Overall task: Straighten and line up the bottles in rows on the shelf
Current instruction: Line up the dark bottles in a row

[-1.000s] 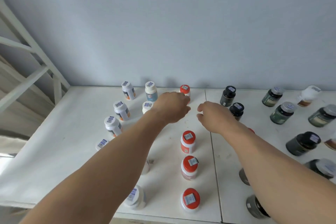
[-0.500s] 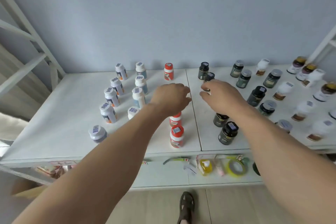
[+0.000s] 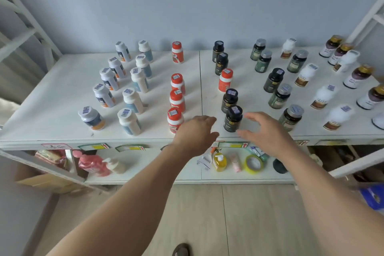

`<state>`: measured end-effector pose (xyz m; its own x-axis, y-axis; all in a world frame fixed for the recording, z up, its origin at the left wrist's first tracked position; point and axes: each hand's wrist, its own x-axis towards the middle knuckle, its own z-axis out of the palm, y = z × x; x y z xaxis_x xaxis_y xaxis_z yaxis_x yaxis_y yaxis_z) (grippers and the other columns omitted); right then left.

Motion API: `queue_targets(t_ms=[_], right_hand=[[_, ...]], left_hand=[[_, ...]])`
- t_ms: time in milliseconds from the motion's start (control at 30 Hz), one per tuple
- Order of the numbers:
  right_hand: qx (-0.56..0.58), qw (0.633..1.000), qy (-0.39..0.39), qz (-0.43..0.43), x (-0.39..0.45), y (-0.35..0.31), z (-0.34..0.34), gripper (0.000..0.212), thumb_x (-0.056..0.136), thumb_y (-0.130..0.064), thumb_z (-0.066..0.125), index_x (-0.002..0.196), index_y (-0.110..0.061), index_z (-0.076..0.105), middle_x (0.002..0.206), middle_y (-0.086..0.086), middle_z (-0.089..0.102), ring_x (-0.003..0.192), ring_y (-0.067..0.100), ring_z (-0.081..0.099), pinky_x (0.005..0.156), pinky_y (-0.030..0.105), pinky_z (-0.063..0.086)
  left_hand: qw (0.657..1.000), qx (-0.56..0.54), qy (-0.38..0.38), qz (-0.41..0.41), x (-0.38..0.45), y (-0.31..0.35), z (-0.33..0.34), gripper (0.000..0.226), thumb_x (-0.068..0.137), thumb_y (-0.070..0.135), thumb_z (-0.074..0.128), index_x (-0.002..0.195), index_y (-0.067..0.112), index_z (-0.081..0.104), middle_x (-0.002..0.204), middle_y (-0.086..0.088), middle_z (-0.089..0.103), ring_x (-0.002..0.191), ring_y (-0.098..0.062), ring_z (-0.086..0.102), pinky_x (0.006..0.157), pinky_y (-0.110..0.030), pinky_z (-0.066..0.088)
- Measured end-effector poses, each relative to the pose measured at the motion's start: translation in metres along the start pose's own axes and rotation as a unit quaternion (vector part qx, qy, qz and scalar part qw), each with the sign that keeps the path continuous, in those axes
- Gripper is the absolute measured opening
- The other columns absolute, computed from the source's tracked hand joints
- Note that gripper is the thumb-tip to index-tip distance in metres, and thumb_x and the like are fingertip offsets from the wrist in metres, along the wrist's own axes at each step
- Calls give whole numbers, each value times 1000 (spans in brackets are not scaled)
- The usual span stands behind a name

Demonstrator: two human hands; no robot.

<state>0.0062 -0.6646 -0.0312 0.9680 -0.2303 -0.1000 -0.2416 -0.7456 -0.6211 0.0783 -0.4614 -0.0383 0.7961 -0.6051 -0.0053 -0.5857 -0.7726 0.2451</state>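
Bottle rows on the white shelf (image 3: 52, 110), both hands released.

The front black-capped dark bottle (image 3: 232, 119) stands upright near the shelf's front edge, between the left hand (image 3: 195, 134) and right hand (image 3: 268, 133); both grips are relaxed, grasping nothing. One orange bottle with a red cap (image 3: 225, 80) interrupts the dark row. Risk: a sideways nudge could tip the front bottle over the edge. Open room lies along the centre seam.

Both arms extended fwd; left hand (image 3: 196, 134) and right hand (image 3: 268, 134) relaxed, fingers loosely spread, holding nothing.
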Motion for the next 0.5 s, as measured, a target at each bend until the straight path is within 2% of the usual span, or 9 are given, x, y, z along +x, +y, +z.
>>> queue_targets(t_ms=[167,300,433,500], right_hand=[[-79,995,-48,-23,10,62,27,66,83,-46,73,140,-21,50,147,-3,45,133,17,42,107,30,33],[-134,989,-18,-67,24,90,46,64,83,-47,73,137,-19,55,149,-4,43,136,18,37,111,31,26],[-132,984,59,-102,29,107,61,56,78,-43,78,127,-20,63,141,-5,51,128,21,42,105,31,26],[-119,982,88,-118,30,113,67,52,77,-37,81,122,-18,66,137,-3,56,124,25,46,103,31,28]], left_hand=[[999,-14,25,-28,-1,10,64,60,94,46,53,145,17,40,149,0,41,138,-20,33,111,-34,29],[998,-7,53,-33,0,6,100,62,93,49,55,144,17,42,152,1,37,142,-19,27,115,-31,21],[991,-14,131,-27,5,1,127,60,86,49,63,133,13,56,142,-5,51,135,-26,42,112,-37,30],[985,-11,172,-29,6,-1,139,61,85,54,59,128,11,61,137,-5,56,130,-27,48,109,-38,35]])
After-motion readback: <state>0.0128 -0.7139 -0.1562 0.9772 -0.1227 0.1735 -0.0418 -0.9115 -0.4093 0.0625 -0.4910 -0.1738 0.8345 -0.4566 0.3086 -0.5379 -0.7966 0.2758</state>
